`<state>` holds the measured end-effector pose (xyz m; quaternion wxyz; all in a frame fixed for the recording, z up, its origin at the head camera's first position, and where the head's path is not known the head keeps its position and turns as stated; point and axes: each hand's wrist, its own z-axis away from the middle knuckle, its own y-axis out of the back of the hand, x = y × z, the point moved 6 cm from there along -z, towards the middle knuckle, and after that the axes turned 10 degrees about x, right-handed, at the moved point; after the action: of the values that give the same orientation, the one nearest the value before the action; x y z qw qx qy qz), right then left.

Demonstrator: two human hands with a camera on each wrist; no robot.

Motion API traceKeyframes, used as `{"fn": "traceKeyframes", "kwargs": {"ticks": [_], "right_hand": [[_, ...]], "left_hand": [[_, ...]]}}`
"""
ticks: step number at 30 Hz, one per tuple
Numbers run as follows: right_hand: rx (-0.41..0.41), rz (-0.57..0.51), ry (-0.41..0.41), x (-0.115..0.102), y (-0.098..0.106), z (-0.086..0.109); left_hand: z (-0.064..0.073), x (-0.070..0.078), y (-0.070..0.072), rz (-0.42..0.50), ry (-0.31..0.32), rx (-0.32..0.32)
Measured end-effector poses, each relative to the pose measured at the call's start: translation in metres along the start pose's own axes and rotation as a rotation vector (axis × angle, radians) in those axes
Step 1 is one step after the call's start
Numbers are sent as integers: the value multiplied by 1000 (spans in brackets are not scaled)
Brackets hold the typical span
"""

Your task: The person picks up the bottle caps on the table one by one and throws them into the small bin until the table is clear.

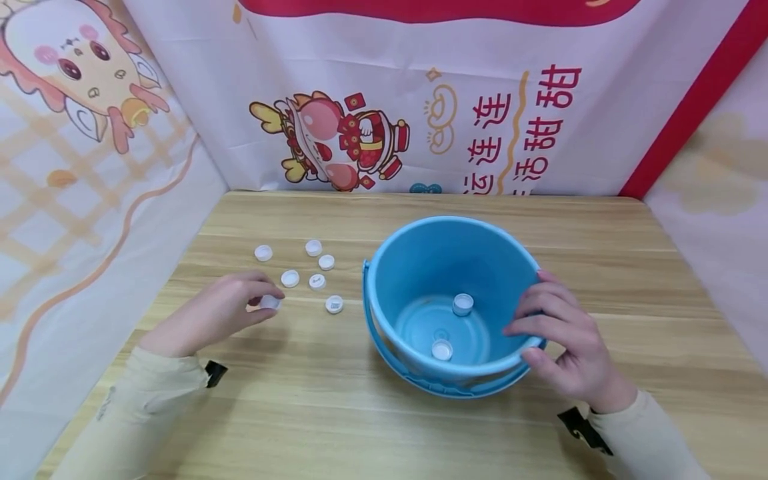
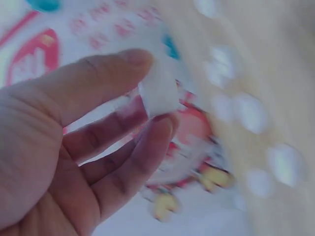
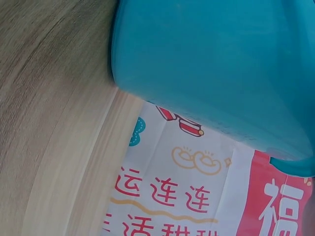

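Observation:
Between the thumb and fingertips of my left hand (image 1: 237, 303) is a white bottle cap (image 2: 160, 93), pinched at its edges. In the left wrist view the hand (image 2: 83, 128) shows clearly, with the cap side-on. My right hand (image 1: 564, 333) grips the right rim of a blue bucket (image 1: 384, 300), fingers over the inside and thumb near the outside. Inside the bucket lie two white caps, one cap (image 1: 463, 305) toward the back and another cap (image 1: 442, 350) nearer the front. The right wrist view shows the bucket's outer wall (image 3: 211, 59); the hand is out of that view.
Several white caps, among them one cap (image 1: 290, 278) close to my left hand and another cap (image 1: 334, 304) left of the bucket, lie on the wooden table (image 1: 288, 413). The bucket's handle (image 1: 444, 388) hangs down in front. A printed cloth (image 1: 360, 60) stands behind the table.

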<state>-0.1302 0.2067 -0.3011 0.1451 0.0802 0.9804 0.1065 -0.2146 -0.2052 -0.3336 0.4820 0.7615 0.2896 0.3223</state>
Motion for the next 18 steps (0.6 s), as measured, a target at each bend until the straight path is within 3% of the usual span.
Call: {"fn": "traceKeyframes", "kwargs": {"ticks": [7, 12, 18], "right_hand": [[2, -1, 3, -2, 0, -1], [9, -7, 13, -3, -1, -3], [-18, 20, -21, 0, 1, 1]], "left_hand": [[-23, 72, 39, 35, -253, 105], [-46, 114, 64, 82, -423, 175], [-80, 145, 83, 125, -482, 167]]}}
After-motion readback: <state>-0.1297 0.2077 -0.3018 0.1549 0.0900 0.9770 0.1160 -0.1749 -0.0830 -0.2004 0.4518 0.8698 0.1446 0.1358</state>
